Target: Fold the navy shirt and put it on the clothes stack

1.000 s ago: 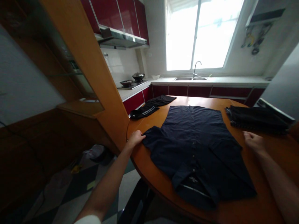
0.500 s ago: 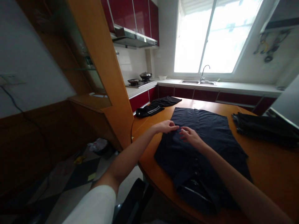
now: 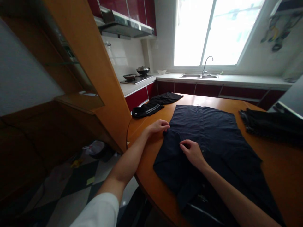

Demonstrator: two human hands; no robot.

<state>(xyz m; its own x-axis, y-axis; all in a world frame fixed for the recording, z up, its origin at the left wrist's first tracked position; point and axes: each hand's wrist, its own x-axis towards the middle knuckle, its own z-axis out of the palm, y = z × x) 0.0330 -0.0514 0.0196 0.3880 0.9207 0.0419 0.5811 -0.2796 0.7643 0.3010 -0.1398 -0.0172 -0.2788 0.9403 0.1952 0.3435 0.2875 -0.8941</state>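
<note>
A dark navy shirt (image 3: pixel 217 135) lies spread on the wooden table (image 3: pixel 146 151), its collar end towards me and its hem towards the window. My left hand (image 3: pixel 159 126) is at the shirt's left edge, fingers curled and pinching the cloth by the sleeve. Nearer to me and further right, my right hand (image 3: pixel 192 152) has thumb and fingertips closed on a fold of the same sleeve. My right forearm crosses over the shirt and hides part of its front.
Black striped clothing (image 3: pixel 151 108) lies at the table's far left. A dark folded pile of clothes (image 3: pixel 272 124) sits at the right. A wooden cabinet (image 3: pixel 94 63) rises beside the table's left edge. Behind are a counter with a sink (image 3: pixel 191 75) and a stove (image 3: pixel 136 79).
My hands, close together before, have moved apart: the left one further left, the right one nearer to me. Both have closed on the sleeve cloth. The view has shifted slightly.
</note>
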